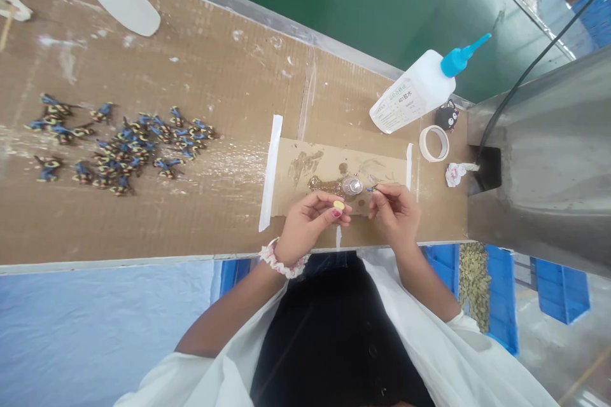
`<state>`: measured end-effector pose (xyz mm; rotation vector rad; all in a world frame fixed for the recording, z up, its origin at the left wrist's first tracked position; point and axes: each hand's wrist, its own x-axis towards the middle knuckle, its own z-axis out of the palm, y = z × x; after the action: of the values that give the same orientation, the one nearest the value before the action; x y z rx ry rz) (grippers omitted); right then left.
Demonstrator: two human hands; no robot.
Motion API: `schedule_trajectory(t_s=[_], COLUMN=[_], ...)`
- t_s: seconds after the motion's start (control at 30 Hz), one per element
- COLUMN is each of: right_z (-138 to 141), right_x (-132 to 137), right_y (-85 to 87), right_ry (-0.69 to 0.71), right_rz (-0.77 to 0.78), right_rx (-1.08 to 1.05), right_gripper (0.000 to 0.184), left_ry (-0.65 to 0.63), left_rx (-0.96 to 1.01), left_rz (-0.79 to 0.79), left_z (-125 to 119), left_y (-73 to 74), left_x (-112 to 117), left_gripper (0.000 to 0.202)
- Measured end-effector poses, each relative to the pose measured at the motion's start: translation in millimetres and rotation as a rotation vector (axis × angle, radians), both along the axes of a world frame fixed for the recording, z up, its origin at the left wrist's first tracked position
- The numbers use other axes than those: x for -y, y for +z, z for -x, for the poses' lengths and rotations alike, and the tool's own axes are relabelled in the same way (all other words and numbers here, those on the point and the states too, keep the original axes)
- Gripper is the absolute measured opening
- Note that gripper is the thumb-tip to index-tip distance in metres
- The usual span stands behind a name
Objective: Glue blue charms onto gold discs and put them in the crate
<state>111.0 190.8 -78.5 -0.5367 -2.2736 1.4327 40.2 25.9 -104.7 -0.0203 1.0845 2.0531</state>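
Black clothing lies nearest; beyond it, my left hand pinches a yellow piece, and my right hand pinches a small bluish piece to its right, tip just right of the clear blob.

"Where are the figures?"
"On the surface, left of the sheet by its near edge."
"And the sheet?"
"A puddle about the middle, the left hand, with a disc in it, at the near edge, the right hand by the near right corner."
"Beyond?"
"The bottle, toward the surface's far right corner. The doll sits between the tape and that corner."
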Motion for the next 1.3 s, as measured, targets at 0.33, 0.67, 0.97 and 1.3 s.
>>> schedule_trajectory(t_s=[0.33,0.67,0.97,1.3], right_z=[-24,-37,-44,-67], right_x=[-22,-10,16,19], right_y=[-9.3,21.3,55.6,64.0], right_ry=[0.129,-0.11,-0.005,0.159], right_rz=[-0.621,0.162,0.656,0.396], right_rx=[0.178,0.128,-0.001,-0.081], right_gripper=[0.017,0.012,0.024,0.02], left_ry=[-0.01,-0.117,-0.213,-0.181], left_rx=[-0.024,-0.068,-0.173,-0.454], left_rz=[0.06,0.009,0.0,0.096], left_z=[1,-17,-35,-49], left_y=[1.9,19.3,39.5,39.3], left_x=[-1,-3,-6,-1], left_gripper=[0.036,0.029,0.029,0.016])
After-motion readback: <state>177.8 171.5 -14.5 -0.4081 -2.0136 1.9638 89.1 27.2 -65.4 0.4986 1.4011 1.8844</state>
